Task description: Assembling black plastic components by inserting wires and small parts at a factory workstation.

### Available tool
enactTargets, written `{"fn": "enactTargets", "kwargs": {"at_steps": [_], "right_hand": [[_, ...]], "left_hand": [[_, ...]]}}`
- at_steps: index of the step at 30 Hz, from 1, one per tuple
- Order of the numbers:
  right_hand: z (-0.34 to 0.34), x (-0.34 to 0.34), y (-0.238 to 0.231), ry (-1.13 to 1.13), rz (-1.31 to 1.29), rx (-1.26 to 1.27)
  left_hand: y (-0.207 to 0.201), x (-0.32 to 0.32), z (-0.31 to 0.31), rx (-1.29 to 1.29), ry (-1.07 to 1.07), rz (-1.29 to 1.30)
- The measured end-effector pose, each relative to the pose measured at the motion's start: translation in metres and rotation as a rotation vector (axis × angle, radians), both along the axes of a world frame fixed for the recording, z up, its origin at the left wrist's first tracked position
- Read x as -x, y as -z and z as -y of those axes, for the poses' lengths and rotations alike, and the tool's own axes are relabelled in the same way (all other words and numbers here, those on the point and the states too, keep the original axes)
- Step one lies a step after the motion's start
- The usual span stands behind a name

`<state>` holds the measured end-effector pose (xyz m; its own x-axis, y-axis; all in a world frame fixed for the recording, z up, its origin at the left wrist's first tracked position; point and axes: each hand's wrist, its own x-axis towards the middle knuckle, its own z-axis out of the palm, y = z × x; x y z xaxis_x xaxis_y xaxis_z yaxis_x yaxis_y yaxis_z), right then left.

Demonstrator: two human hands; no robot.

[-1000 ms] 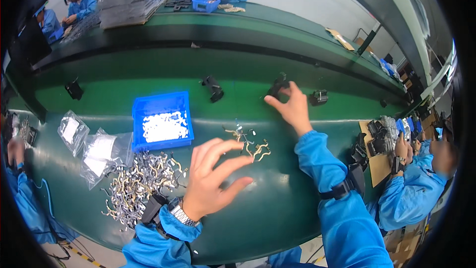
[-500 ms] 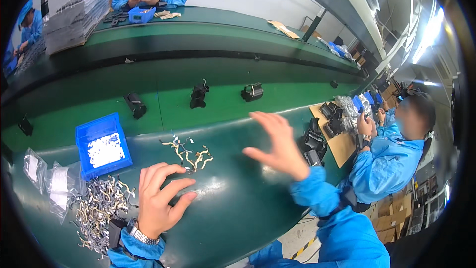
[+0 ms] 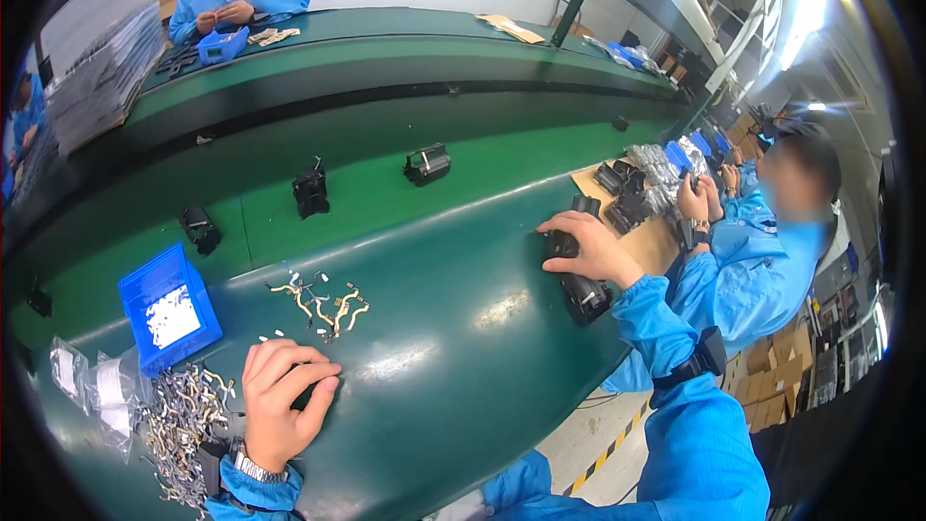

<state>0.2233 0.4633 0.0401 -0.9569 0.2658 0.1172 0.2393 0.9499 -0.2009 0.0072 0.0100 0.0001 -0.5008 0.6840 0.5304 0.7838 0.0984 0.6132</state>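
My right hand (image 3: 600, 249) is closed over a black plastic housing (image 3: 559, 244) at the right side of the table, thumb on the near side and fingers over the top. Another black housing (image 3: 585, 299) lies right beside it, toward me. My left hand (image 3: 282, 407) rests on the green tabletop with curved fingers and the thumb apart, holding nothing that I can see. Just beyond it lie several loose short cables (image 3: 323, 307) with small connectors. A heap of similar cables (image 3: 188, 425) is to the left of my left wrist.
A blue bin (image 3: 154, 272) of small white parts stands at left, beside clear plastic bags (image 3: 114, 386). Black housings (image 3: 311, 189) sit spaced along the green strip beyond the table edge. More housings (image 3: 627, 207) lie on cardboard at right, near a co-worker (image 3: 752, 260). Another person sits across.
My right hand has moved right and down onto the black housing. My left hand has drawn back slightly from the loose cables, its fingers closer together. The whole view has shifted.
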Motion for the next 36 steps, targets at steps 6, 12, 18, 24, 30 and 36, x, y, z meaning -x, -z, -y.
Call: {"fn": "enactTargets", "kwargs": {"at_steps": [6, 12, 18, 24, 30, 36], "right_hand": [[0.079, 0.032, -0.01, -0.166, -0.03, 0.193], [0.178, 0.072, -0.008, -0.478, 0.001, 0.318], [0.238, 0.098, 0.0, -0.64, 0.046, 0.372], [0.224, 0.113, -0.005, -0.646, -0.046, 0.48], [0.198, 0.111, 0.013, -0.465, 0.024, 0.757], [0.204, 0.113, 0.016, -0.44, 0.072, 0.809]], "left_hand": [[-0.003, 0.002, -0.002, 0.005, 0.043, 0.003], [-0.006, 0.005, -0.002, 0.033, 0.037, -0.03], [-0.003, 0.007, -0.003, -0.135, -0.288, 0.105], [-0.002, 0.008, 0.003, -0.141, -0.291, 0.124], [-0.006, 0.006, 0.007, -0.091, -0.161, 0.141], [-0.018, -0.001, -0.001, 0.173, -0.003, 0.025]]}}
